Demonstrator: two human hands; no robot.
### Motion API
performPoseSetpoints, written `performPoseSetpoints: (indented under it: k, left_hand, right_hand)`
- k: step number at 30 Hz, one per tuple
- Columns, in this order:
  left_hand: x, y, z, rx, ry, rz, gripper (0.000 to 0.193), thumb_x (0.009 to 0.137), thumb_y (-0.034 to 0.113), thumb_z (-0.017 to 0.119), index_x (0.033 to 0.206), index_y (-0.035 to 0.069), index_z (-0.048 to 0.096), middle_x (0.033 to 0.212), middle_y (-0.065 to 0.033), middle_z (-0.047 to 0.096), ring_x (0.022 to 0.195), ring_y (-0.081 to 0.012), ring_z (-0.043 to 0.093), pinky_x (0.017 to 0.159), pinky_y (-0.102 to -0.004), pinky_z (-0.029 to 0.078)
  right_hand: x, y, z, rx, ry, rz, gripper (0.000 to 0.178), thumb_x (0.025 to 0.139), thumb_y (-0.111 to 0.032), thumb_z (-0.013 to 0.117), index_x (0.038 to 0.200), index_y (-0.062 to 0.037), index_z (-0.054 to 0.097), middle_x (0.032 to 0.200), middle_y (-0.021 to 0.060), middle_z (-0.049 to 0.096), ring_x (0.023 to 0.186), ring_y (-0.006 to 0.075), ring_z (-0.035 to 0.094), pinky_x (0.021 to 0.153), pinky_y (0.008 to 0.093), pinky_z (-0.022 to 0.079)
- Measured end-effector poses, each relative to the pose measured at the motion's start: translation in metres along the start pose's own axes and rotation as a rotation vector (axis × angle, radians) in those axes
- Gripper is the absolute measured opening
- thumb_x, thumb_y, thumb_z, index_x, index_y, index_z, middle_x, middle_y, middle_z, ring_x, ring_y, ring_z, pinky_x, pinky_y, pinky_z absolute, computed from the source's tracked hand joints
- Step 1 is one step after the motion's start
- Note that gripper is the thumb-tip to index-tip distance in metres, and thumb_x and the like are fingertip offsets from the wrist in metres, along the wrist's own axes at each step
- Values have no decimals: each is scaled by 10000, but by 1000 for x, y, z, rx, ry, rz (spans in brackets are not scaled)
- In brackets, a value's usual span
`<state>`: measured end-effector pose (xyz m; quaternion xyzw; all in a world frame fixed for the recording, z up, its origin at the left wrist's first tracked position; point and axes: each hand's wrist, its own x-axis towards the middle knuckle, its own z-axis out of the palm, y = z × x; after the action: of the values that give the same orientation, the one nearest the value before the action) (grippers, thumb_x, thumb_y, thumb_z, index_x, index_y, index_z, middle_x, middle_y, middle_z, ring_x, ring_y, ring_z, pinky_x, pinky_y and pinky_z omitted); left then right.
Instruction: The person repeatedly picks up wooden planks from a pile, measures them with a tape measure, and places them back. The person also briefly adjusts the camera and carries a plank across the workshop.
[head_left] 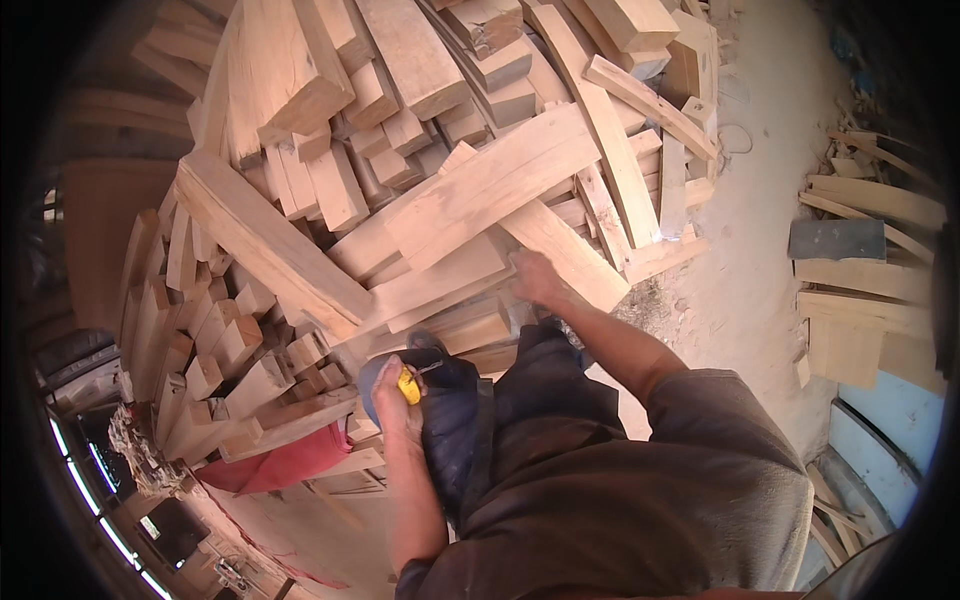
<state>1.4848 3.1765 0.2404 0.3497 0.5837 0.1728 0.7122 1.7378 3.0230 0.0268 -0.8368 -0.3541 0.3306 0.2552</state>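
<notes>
My left hand [399, 400] is closed around a yellow tape measure [408, 386], low over the wood beside my leg. A short thin piece shows at the tape measure's right side, too small to make out. My right hand [537, 278] is curled at the left edge of a slanting board [570, 252]; its fingertips are hidden, so I cannot tell what they grip. Beyond it, a wide pale plank [490, 185] lies diagonally across the pile. Left of that, a thick beam [275, 245] slopes down toward my legs.
Stacked timbers [290, 70] rise at the far side, and shorter blocks [235, 345] fill the left. A red cloth [280, 460] lies at the lower left. Across the pale floor [765, 200], more boards [865, 275] and a dark grey slab [837, 240] lie at the right.
</notes>
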Motion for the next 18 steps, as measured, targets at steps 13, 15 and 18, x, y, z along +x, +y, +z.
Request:
performPoseSetpoints:
  k: [13,15,18]
  left_hand:
    - [102,98,25,-482,95,72,118,912,155,627,944,69,552,786,-70,552,641,-205,535,591,-342,426]
    - [129,99,13,-522,165,69,110,906,147,626,926,71,549,788,-73,551,643,-207,536,591,-345,424]
    - [170,95,0,-574,209,95,116,891,138,636,914,74,541,765,-65,544,631,-209,537,587,-345,424]
  right_hand:
    - [72,-140,14,-470,43,-547,701,717,-256,734,1344,-17,533,1454,278,414,1400,434,329,1168,550,230]
    - [96,-151,11,-478,54,-577,729,715,-250,733,1371,-25,509,1487,275,381,1421,430,305,1185,553,196]
    - [156,-161,12,-519,109,-523,758,711,-228,731,1398,-33,479,1500,252,376,1427,412,305,1190,547,182]
